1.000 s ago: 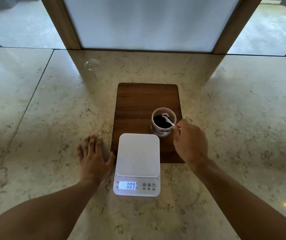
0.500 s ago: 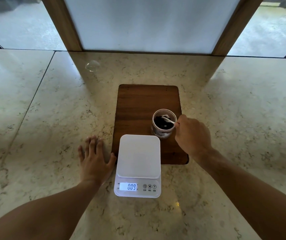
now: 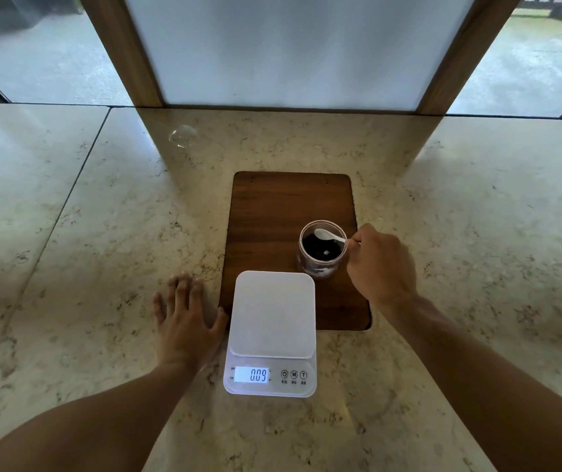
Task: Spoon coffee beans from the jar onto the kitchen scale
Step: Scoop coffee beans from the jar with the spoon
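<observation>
Spoon [image 3: 327, 235] bowl lifted from beans since a second ago, looks empty. Right hand [image 3: 380, 267] pinches handle at jar [image 3: 322, 248] 3 o'clock. Left hand [image 3: 184, 321] flat, fingers spread, on surface. Scale [image 3: 272, 315] at jar 7 o'clock, platform bare; no beans moved yet.

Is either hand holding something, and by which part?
The right hand pinches a white spoon by its handle end; the left hand lies flat, holding nothing.

2 forearms enter from the near edge, both bare from the frame edge to the wrist, with no sleeve showing. The left hand [image 3: 184, 330] and the right hand [image 3: 380, 265] are bare as well, with no glove, ring, watch or band showing. Fingernails look short and unpainted.
</observation>
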{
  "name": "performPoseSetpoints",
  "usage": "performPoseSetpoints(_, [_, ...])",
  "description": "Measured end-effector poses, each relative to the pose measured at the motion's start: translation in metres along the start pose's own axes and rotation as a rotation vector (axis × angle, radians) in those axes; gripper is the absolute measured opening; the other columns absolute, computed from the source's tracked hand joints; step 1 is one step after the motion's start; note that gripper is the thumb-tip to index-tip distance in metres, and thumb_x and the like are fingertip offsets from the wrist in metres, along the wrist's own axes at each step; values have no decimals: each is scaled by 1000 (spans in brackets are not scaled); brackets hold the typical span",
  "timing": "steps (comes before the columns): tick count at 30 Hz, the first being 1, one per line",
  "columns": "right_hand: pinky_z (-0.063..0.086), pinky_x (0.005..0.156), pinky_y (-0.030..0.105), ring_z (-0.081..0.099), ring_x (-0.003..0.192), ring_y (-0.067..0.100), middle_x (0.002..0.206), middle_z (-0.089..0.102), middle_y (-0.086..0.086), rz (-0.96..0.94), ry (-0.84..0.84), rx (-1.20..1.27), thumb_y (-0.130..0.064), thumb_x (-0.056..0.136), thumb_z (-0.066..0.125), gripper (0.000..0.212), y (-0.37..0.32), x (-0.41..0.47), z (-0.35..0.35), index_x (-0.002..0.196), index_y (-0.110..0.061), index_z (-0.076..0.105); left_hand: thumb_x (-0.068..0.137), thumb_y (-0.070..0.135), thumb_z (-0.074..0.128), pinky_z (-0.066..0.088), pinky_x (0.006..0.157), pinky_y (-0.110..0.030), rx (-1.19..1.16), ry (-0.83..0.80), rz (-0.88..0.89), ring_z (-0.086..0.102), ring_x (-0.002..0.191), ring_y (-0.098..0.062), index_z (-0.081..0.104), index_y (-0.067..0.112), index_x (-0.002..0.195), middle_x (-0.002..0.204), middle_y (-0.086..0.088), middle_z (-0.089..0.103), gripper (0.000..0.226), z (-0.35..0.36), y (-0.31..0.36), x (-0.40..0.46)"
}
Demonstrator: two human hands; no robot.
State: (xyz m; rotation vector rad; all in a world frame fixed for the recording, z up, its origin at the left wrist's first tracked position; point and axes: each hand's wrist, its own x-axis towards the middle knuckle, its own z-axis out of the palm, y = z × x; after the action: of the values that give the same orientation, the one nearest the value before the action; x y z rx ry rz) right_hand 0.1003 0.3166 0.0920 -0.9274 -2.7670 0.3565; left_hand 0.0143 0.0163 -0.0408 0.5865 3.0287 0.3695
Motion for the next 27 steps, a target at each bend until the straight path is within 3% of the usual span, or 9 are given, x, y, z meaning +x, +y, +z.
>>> performPoseSetpoints(3, [38,50,28,49,56,20,74,68,7,-2,-62,-60,-30,94,57,19,-1,-1,2,93,-12,63,87,58,34,-3,122,-50,8,-4,2,0,153,-23,29,14,149,162,-11,23,77,0,1,0])
performPoseSetpoints(7, [36,51,28,48,57,20,71,61,7,55,-121,-51,-31,95,55,24,-5,-1,3,92,-9,65,86,58,35,-3,122,-50,-7,-2,0,1,153,-24,31,13,149,162,-11,24,78,-2,2,-1])
performPoseSetpoints(16, [39,45,22,57,47,18,55,59,5,271,-276,238,-27,90,59,31,1,14,7,67,-7,64,86,58,35,-2,122,-50,-2,-3,1,3,153,-24,30,14,149,162,-11,25,78,-3,2,-1])
performPoseSetpoints(21, [37,43,22,45,36,15,42,50,0,348,-309,354,-24,87,62,39,6,12,9,51,-10,53,85,56,35,-1,122,-51,-16,-12,-7,4,153,-25,32,12,149,161,-12,26,78,-5,4,0])
performPoseSetpoints(27, [34,43,23,44,38,15,41,48,-1,405,-314,425,-25,86,65,39,10,9,7,57,1,62,86,57,33,-3,122,-50,-18,-23,-1,1,153,-24,30,11,151,162,-12,23,79,-8,5,-2])
